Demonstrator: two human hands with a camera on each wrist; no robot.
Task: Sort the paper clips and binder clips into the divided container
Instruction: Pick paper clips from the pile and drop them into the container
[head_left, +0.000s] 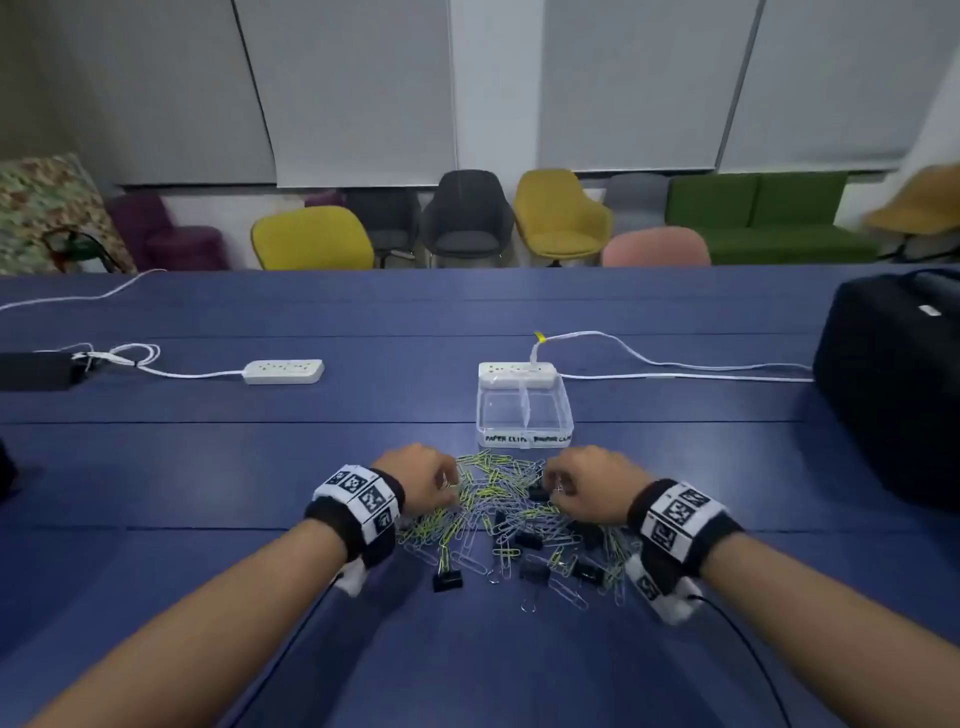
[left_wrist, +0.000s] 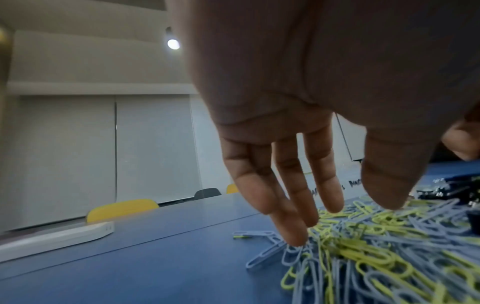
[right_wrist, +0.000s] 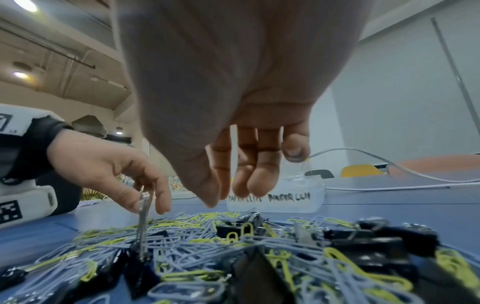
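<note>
A long blue table (head_left: 311, 452) carries a clear plastic divided container (head_left: 523, 415) with handwritten labels, both halves bare, set just beyond a heap of grey and yellow-green paper clips (head_left: 498, 509) mixed with black binder clips (head_left: 447, 580). The left hand (right_wrist: 103, 164) pinches the wire handle of one black binder clip (right_wrist: 141, 255) still in the heap. The right hand (right_wrist: 233, 123) hangs above the heap, its grip loose, fingers relaxed and holding nothing.
</note>
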